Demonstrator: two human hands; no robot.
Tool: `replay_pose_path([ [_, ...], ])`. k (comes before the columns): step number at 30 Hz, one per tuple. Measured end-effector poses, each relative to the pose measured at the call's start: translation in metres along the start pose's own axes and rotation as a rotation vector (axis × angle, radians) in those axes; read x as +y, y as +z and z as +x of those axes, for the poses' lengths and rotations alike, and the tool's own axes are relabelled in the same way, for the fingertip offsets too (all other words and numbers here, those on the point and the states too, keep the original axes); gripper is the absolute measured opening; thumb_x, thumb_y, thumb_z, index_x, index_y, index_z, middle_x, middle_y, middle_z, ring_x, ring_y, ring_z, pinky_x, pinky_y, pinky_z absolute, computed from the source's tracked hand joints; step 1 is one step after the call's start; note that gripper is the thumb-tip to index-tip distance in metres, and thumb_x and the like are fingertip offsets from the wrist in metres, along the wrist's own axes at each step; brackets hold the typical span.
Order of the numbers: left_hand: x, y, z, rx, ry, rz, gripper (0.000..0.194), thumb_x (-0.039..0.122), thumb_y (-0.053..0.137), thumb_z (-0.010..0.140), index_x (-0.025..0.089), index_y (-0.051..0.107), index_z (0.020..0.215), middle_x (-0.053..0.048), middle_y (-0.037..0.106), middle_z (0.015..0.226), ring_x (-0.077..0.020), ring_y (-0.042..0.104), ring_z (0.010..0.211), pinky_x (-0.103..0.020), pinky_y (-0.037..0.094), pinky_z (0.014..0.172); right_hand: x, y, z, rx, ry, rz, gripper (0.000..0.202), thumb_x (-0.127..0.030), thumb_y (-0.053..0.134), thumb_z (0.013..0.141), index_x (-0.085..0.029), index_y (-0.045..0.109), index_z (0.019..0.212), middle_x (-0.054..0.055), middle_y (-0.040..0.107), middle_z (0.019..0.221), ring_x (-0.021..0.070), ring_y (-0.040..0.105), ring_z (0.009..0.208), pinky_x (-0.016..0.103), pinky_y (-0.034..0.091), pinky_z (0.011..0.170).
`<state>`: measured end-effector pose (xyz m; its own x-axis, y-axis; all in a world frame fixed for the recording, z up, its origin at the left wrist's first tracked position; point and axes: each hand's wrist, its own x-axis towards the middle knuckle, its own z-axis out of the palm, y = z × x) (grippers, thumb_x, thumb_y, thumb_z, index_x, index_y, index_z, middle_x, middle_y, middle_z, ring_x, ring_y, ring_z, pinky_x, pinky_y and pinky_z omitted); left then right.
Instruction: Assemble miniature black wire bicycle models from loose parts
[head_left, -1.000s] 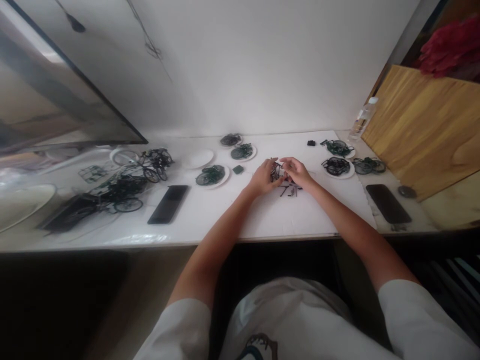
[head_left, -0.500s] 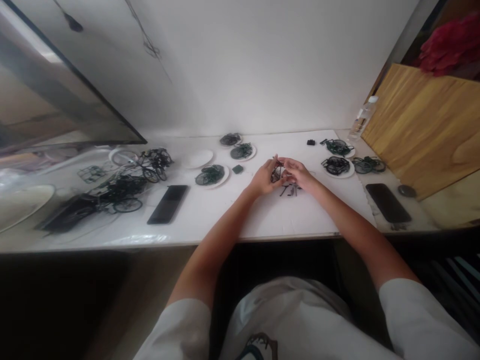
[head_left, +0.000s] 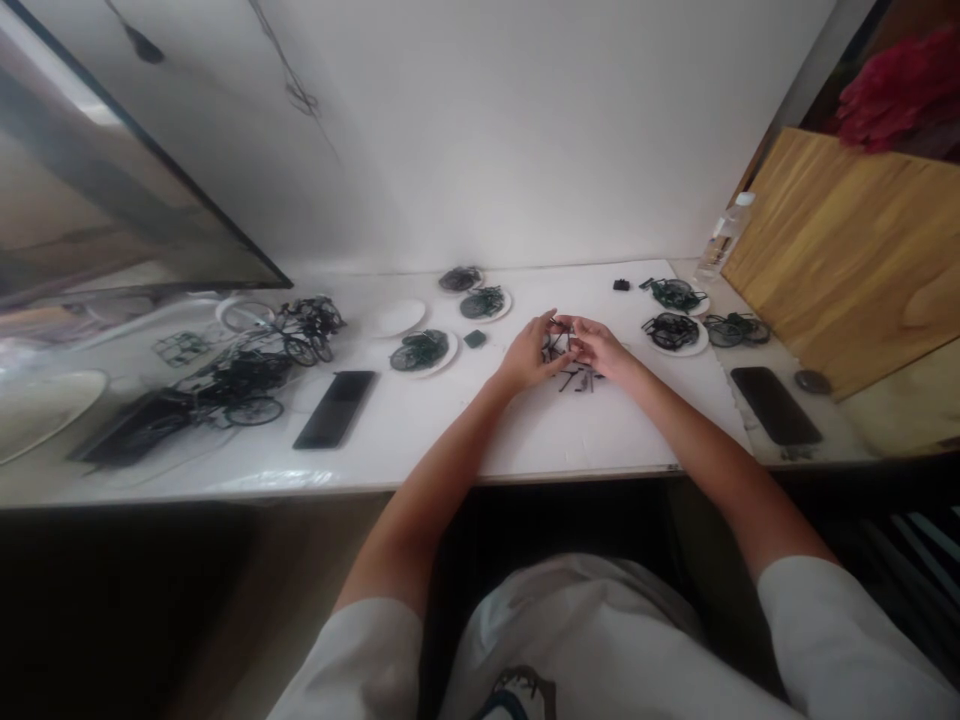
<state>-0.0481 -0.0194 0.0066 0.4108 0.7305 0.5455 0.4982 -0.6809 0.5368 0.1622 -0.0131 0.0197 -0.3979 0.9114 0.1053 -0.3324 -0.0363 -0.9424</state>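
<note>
My left hand [head_left: 528, 354] and my right hand [head_left: 595, 345] meet over the white sheet. Between them they hold a small dark bicycle frame [head_left: 556, 342], which my fingers partly cover. My left thumb and fingers close round its left side, while the right fingertips pinch its other side. Just below the hands, several loose thin black parts [head_left: 579, 381] lie on the sheet. To the left, a white plate with green bicycle parts [head_left: 420, 350] sits beside a small green piece [head_left: 475, 339]. On the right, another plate carries black bicycle parts [head_left: 673, 331].
Small model bicycles [head_left: 259, 365] crowd the left side of the table near a black phone [head_left: 335, 409]. A second phone [head_left: 776, 405] lies at the right, beside a dark round object [head_left: 814, 382]. A water bottle [head_left: 724, 237] stands by a wooden board [head_left: 847, 250].
Both hands stay in almost the same place. My fingers have shifted slightly, and the bicycle frame between them has turned a little, showing more of itself.
</note>
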Motion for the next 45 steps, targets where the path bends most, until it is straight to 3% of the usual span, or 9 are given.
replay_pose_path([
  [10,0.002,-0.001,0.0,0.034,-0.018,-0.001,0.081,0.066,0.066,0.096,0.016,0.047,0.157,-0.021,0.068,0.136,-0.0367,0.067,0.127,-0.056,0.055,0.11,0.0,0.0,-0.001,-0.018,-0.024,-0.072,0.073,-0.068,0.097,0.074,-0.019,0.076,0.124,0.007,0.08,0.109,0.0023,0.028,0.049,0.025,0.016,0.044],
  [18,0.002,-0.002,0.001,0.032,-0.018,-0.01,0.068,0.059,0.064,0.097,0.018,0.054,0.151,-0.02,0.069,0.137,-0.0359,0.067,0.126,-0.055,0.056,0.107,-0.003,0.0,-0.004,-0.016,-0.008,-0.092,0.069,-0.072,0.092,0.079,-0.022,0.077,0.123,0.01,0.08,0.119,0.0037,0.032,0.05,0.024,0.019,0.043],
  [27,0.011,-0.009,0.003,0.114,-0.051,0.051,0.053,0.061,0.072,0.094,0.021,0.071,0.128,-0.012,0.077,0.113,-0.0313,0.068,0.111,-0.05,0.056,0.102,-0.004,0.001,-0.004,-0.043,0.006,-0.119,0.07,-0.069,0.094,0.077,-0.022,0.078,0.126,0.011,0.081,0.125,0.0038,0.035,0.052,0.023,0.018,0.043],
  [34,0.01,-0.007,0.003,0.171,-0.058,0.038,0.035,0.049,0.072,0.094,0.022,0.073,0.116,-0.009,0.078,0.1,-0.0284,0.068,0.103,-0.048,0.057,0.098,-0.003,0.003,-0.005,-0.088,0.008,-0.103,0.073,-0.064,0.096,0.077,-0.02,0.077,0.132,0.011,0.081,0.119,0.003,0.037,0.05,0.023,0.019,0.043],
  [45,0.014,-0.009,0.004,0.169,-0.06,0.021,0.035,0.053,0.072,0.095,0.024,0.074,0.115,-0.009,0.079,0.101,-0.029,0.069,0.103,-0.049,0.057,0.098,-0.003,0.001,-0.003,-0.06,-0.023,-0.134,0.073,-0.072,0.095,0.074,-0.02,0.08,0.124,0.011,0.081,0.113,0.0045,0.036,0.051,0.024,0.023,0.045],
])
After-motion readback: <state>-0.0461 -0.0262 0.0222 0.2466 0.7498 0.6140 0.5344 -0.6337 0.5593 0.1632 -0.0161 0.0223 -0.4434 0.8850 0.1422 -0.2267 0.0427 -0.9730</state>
